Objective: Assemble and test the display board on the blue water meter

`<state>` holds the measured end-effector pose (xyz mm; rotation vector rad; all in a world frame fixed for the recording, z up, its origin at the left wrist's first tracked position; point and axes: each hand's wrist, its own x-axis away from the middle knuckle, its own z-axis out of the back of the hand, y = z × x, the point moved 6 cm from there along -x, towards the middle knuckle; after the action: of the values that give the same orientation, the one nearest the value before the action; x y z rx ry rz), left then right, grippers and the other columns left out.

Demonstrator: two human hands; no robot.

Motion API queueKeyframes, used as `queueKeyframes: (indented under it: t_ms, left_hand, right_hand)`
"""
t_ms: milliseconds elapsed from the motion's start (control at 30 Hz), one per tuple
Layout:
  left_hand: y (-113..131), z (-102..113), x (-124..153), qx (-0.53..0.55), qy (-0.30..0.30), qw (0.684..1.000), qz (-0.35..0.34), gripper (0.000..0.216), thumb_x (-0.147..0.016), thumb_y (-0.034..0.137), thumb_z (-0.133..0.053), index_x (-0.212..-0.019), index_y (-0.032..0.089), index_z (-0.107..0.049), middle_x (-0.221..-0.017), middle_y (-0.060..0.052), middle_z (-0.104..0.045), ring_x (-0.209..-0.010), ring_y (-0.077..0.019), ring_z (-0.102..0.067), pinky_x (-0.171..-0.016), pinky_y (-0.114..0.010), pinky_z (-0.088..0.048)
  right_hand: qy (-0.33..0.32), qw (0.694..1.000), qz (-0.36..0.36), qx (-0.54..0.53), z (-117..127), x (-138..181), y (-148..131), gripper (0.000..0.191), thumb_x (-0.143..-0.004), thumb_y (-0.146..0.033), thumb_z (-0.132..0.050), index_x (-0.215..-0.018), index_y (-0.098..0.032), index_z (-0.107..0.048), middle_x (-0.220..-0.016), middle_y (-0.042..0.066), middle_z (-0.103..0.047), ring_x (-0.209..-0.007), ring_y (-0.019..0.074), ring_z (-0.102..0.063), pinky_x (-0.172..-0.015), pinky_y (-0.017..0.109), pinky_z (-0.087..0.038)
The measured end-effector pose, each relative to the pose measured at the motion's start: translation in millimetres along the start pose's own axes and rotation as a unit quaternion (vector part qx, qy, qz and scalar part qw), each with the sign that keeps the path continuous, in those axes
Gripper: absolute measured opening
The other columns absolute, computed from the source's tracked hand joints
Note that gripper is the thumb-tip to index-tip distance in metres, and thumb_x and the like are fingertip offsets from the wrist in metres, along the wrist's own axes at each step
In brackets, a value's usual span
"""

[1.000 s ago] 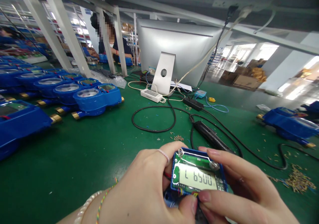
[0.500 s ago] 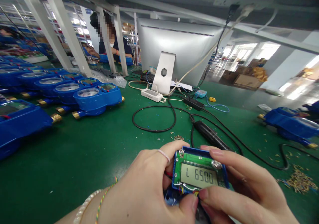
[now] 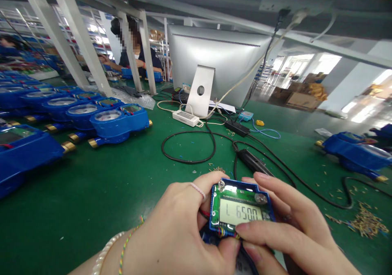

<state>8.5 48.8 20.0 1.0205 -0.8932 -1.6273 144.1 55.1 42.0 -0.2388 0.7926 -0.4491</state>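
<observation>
Between both hands is a blue-rimmed display module (image 3: 228,193), a green circuit board with a lit LCD reading about "L 6500". My left hand (image 3: 180,226) grips its left side, fingers behind it and thumb at the lower edge. My right hand (image 3: 294,226) holds the right side; one fingertip presses at the bottom edge, beside thin coloured wires (image 3: 223,231). Red wires show at the module's left. Underneath is a blue meter body, mostly hidden by my hands.
Rows of blue water meters (image 3: 119,122) with brass ends stand left; another meter (image 3: 357,150) lies right. A black electric screwdriver (image 3: 252,163), looped cables, a monitor (image 3: 217,58) and loose screws (image 3: 366,222) lie around. A co-worker (image 3: 131,58) sits across the bench.
The module has shifted slightly left in my hands. My right fingertip has slid left along its lower edge, near the wires. My left hand keeps its hold.
</observation>
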Motion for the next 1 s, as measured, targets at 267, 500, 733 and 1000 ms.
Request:
queueKeyframes:
  t_ms: [267, 500, 733, 1000]
  left_hand:
    - [-2, 0, -1, 0.014, -0.001, 1.000, 0.008, 0.030, -0.067, 0.011, -0.062, -0.088, 0.024, -0.046, -0.067, 0.010, -0.059, -0.050, -0.0056, -0.054, -0.043, -0.011, -0.039]
    - [-17, -6, 3, 0.142, -0.080, 0.982, 0.094, 0.035, -0.072, 0.024, -0.071, -0.102, 0.028, -0.053, -0.073, 0.008, -0.057, -0.062, -0.0106, -0.055, -0.054, -0.019, -0.044]
    - [-28, -7, 1, 0.155, -0.064, 0.980, 0.107, 0.026, -0.073, 0.023, -0.071, -0.093, 0.023, -0.056, -0.087, 0.003, -0.064, -0.066, -0.0121, -0.057, -0.059, -0.022, -0.047]
    - [-22, -10, 2, 0.255, -0.077, 0.959, 0.101, 0.030, -0.073, 0.013, -0.070, -0.096, 0.026, -0.057, -0.077, 0.008, -0.061, -0.073, -0.0120, -0.062, -0.064, -0.020, -0.049]
  right_hand:
    - [-0.037, 0.997, 0.014, 0.062, -3, 0, 6, 0.016, -0.084, -0.018, -0.058, -0.095, -0.028, -0.065, -0.136, 0.002, -0.036, -0.122, 0.0167, -0.048, -0.098, 0.024, -0.049]
    - [-0.024, 0.998, 0.015, 0.055, 1, 3, 6, 0.016, -0.082, -0.017, -0.060, -0.093, -0.027, -0.066, -0.129, 0.003, -0.041, -0.118, 0.0212, -0.052, -0.096, 0.030, -0.052]
    - [0.026, 0.997, -0.065, 0.020, 3, -4, 4, 0.017, -0.078, -0.039, -0.065, -0.089, -0.026, -0.068, -0.123, 0.008, -0.054, -0.114, 0.0282, -0.057, -0.089, 0.036, -0.056]
    - [0.027, 0.990, -0.128, -0.051, 3, 2, 10, 0.024, -0.076, -0.031, -0.067, -0.099, -0.027, -0.063, -0.132, 0.008, -0.050, -0.119, 0.0311, -0.054, -0.090, 0.039, -0.055]
